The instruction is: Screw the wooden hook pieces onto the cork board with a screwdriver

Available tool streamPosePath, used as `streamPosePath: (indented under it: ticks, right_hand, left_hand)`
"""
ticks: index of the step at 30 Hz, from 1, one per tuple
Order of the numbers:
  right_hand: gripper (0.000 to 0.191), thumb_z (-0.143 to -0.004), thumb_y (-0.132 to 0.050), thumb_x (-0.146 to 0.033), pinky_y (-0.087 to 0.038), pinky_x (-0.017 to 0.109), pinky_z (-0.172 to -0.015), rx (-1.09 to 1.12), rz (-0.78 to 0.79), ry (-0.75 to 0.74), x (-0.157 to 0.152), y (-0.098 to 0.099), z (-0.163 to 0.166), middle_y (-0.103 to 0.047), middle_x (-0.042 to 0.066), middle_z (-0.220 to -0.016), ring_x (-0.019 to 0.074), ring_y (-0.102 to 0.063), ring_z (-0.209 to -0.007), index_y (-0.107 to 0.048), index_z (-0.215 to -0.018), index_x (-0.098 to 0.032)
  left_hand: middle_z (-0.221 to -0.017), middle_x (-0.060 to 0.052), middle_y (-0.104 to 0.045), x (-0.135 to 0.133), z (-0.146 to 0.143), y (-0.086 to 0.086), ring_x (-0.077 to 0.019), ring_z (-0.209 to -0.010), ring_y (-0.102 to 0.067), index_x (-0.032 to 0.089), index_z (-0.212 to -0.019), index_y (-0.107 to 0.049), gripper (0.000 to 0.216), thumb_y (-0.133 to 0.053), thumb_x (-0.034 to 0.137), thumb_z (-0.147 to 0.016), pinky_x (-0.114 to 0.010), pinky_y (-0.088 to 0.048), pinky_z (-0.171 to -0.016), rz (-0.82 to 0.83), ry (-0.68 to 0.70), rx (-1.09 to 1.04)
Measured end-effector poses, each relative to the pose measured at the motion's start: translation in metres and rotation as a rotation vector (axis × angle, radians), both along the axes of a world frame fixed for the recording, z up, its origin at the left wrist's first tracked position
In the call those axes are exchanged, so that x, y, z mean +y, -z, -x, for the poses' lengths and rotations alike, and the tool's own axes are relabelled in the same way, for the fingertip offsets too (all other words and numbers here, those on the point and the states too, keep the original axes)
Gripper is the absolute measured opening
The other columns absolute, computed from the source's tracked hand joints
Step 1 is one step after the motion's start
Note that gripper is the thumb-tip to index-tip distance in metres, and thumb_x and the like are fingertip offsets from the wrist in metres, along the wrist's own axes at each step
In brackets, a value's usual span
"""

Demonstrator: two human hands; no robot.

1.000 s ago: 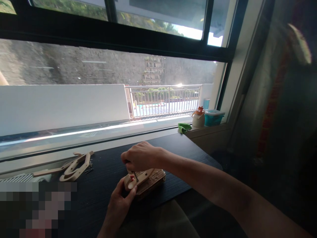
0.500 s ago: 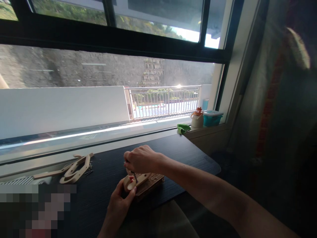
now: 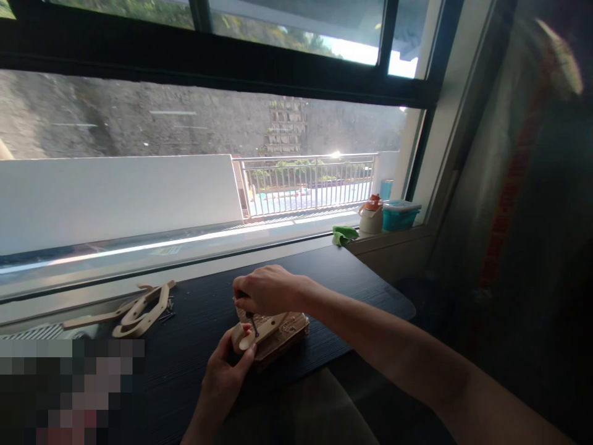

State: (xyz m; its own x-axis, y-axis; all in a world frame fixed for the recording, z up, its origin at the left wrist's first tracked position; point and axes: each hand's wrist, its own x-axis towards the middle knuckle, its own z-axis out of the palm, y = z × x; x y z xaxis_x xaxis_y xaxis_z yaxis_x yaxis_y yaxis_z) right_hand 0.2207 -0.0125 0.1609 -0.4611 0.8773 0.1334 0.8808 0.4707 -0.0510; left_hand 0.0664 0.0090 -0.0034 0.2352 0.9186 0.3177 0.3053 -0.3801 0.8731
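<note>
My right hand is closed around the dark handle of a screwdriver. Its thin shaft points down onto a pale wooden hook, touching it near the curved end. Thumb and fingers of my left hand pinch that curved end from the near left side. Under the hook lies a thick brown block with a rough, carved-looking top. The screwdriver's tip and any screw beneath it are too small to make out.
More pale wooden hooks lie at the left of the dark table, beside several dark screws. On the windowsill stand a green cloth, a cream bottle and a teal box. A curtain hangs at right.
The view has tipped slightly downward, so the window and railing sit a little higher. Both hands keep their places on the screwdriver and hook; the right fist's grip looks slightly turned.
</note>
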Motion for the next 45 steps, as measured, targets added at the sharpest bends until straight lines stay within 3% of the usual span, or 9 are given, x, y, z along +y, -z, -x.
streamPosePath:
  ticks: [7, 16, 29, 37, 45]
  right_hand:
    - [0.034, -0.087, -0.041, -0.041, -0.044, 0.032, -0.062, -0.038, -0.035, 0.082, 0.004, 0.0, 0.0, -0.068, 0.011, -0.092, 0.0244, -0.063, -0.085, -0.06, -0.097, -0.015]
    - [0.024, -0.086, -0.044, -0.033, -0.045, 0.032, -0.064, -0.062, 0.034, -0.004, -0.002, -0.004, 0.007, -0.068, 0.009, -0.088, 0.0245, -0.063, -0.087, -0.058, -0.099, -0.019]
    - [0.032, -0.087, -0.041, -0.038, -0.047, 0.033, -0.061, -0.054, -0.025, 0.128, 0.0, 0.001, 0.007, -0.068, 0.013, -0.089, 0.0249, -0.064, -0.082, -0.058, -0.094, -0.012]
    - [0.022, -0.082, -0.047, -0.029, -0.044, 0.031, -0.065, -0.097, 0.024, 0.007, -0.005, -0.01, 0.003, -0.068, 0.004, -0.095, 0.0228, -0.063, -0.087, -0.063, -0.096, -0.024]
    - [0.024, -0.086, -0.045, -0.033, -0.045, 0.032, -0.066, -0.112, -0.001, 0.035, -0.002, -0.003, 0.007, -0.068, 0.01, -0.091, 0.0237, -0.063, -0.088, -0.062, -0.097, -0.019]
  left_hand:
    - [-0.09, -0.005, -0.073, 0.002, 0.0, 0.002, -0.0245, -0.088, -0.067, 0.019, -0.094, -0.066, 0.041, -0.066, 0.044, -0.061, -0.032, -0.051, -0.079, -0.047, -0.022, -0.023]
    - [-0.09, -0.003, -0.073, 0.001, 0.0, 0.002, -0.0235, -0.088, -0.066, 0.02, -0.097, -0.064, 0.041, -0.065, 0.042, -0.062, -0.031, -0.051, -0.08, -0.001, -0.018, -0.004]
    - [-0.091, -0.004, -0.073, 0.0, 0.0, -0.002, -0.0241, -0.089, -0.066, 0.019, -0.096, -0.065, 0.042, -0.066, 0.043, -0.062, -0.031, -0.051, -0.08, 0.001, -0.012, -0.012]
    - [-0.094, -0.004, -0.071, 0.002, 0.0, 0.003, -0.024, -0.093, -0.065, 0.02, -0.098, -0.063, 0.041, -0.064, 0.042, -0.063, -0.033, -0.049, -0.085, 0.011, 0.006, 0.006]
    - [-0.096, -0.004, -0.071, 0.0, 0.0, 0.002, -0.0237, -0.095, -0.064, 0.02, -0.099, -0.063, 0.04, -0.063, 0.041, -0.065, -0.033, -0.048, -0.086, 0.009, 0.01, 0.016]
